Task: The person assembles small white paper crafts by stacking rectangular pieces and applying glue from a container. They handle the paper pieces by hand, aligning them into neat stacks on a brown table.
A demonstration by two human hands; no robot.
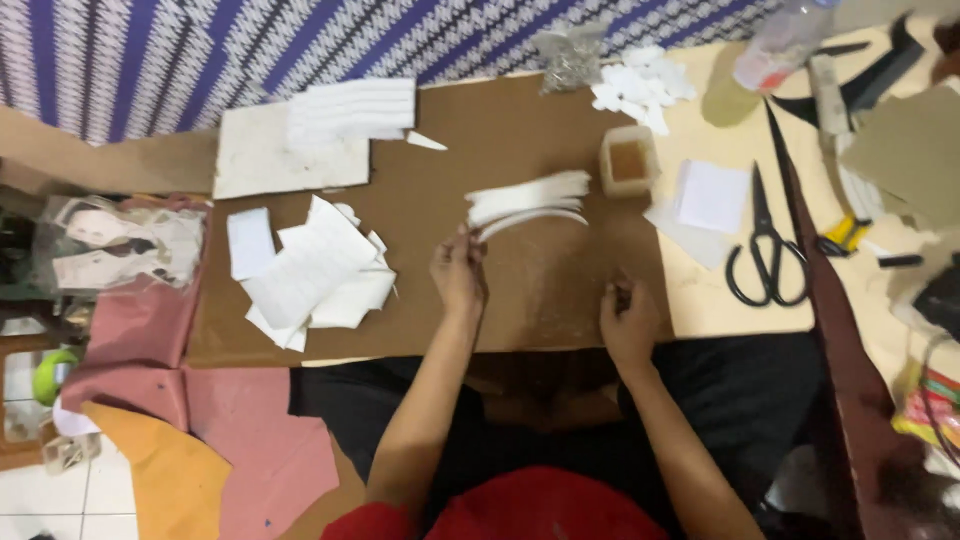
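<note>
The bundle of white strips (528, 203) is pinched only at its near end, so the strips fan out and curve away over the brown board (530, 290) — a judgement, but a light squeeze at one end could let the outer strips slide free and scatter. The fan also reaches toward the small tub of brownish paste (629, 160), which stands near its far tips; a sweep that way might drag the strips through it or knock the tub over.

The left hand (458, 275) has its grip pressed together on the near end of the strips, fingers curled round them, the rest of the bundle held up clear of the board. The right hand (628, 322) rests near the board's front edge with its fingers closed on something small and dark — too small to tell what it is.

The board lies across the person's lap and the worktop. On its left part sits a loose heap of white cut pieces (310, 275), well apart from the strips. Black scissors (766, 245) lie to the right on the pale worktop (700, 300), beside a stack of white squares (712, 195).
</note>
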